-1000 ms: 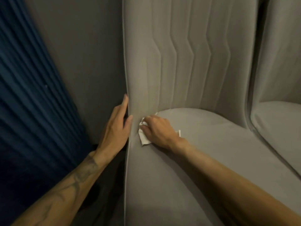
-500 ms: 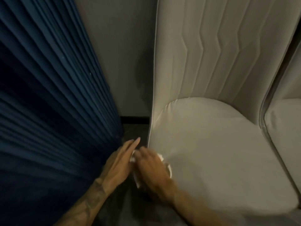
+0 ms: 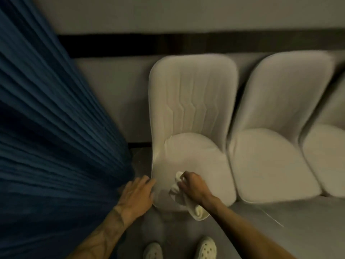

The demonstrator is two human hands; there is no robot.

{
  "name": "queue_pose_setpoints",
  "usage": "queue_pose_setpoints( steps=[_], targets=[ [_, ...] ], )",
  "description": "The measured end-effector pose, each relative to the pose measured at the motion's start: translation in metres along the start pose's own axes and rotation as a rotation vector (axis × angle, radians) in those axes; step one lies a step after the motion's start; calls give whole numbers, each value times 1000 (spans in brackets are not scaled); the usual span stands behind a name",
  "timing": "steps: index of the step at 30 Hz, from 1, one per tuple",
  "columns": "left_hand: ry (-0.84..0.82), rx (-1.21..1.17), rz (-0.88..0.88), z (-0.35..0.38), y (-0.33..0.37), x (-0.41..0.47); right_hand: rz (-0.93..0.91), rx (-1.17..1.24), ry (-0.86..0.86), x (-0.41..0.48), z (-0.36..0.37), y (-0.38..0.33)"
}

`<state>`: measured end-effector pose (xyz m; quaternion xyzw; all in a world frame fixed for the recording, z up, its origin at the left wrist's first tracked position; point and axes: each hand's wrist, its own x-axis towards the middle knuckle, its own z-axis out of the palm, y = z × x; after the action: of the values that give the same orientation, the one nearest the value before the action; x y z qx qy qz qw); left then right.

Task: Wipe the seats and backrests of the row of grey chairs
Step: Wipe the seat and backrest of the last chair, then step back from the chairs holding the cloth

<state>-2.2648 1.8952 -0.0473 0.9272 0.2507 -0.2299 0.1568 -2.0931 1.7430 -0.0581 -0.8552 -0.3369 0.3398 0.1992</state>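
A row of grey padded chairs stands against the wall. The leftmost chair (image 3: 192, 113) has a stitched backrest and a rounded seat. My right hand (image 3: 193, 186) grips a white cloth (image 3: 188, 202) at the seat's front left part, and the cloth hangs over the front edge. My left hand (image 3: 136, 193) rests with fingers spread against the seat's front left edge, holding nothing. A second chair (image 3: 270, 146) stands right beside it, and part of a third chair (image 3: 324, 161) shows at the right border.
A dark blue pleated curtain (image 3: 46, 128) fills the left side, close to the leftmost chair. The grey wall (image 3: 168, 14) with a dark band runs behind the chairs. My feet in pale perforated clogs (image 3: 206, 247) stand on the grey floor in front.
The view has pulled back and up, showing whole chairs. My right hand with the cloth moved from the seat's back left corner to its front; my left hand slid down the chair's left edge.
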Motion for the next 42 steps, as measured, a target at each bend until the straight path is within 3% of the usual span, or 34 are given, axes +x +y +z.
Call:
queue_pose_setpoints(
  steps=[3, 8, 15, 29, 42],
  targets=[
    [-23, 14, 93, -65, 48, -14, 71, 24, 40, -50, -76, -9],
    [24, 65, 236, -159, 145, -25, 145, 74, 245, -127, -207, -6],
    [92, 155, 356, -252, 307, -34, 220, 132, 414, -213, -349, 49],
    [125, 252, 461, -305, 668, -10, 215, 136, 627, -349, -585, 290],
    [63, 216, 586, -285, 1002, 121, 327, 115, 674, -364, -781, 554]
  ],
)
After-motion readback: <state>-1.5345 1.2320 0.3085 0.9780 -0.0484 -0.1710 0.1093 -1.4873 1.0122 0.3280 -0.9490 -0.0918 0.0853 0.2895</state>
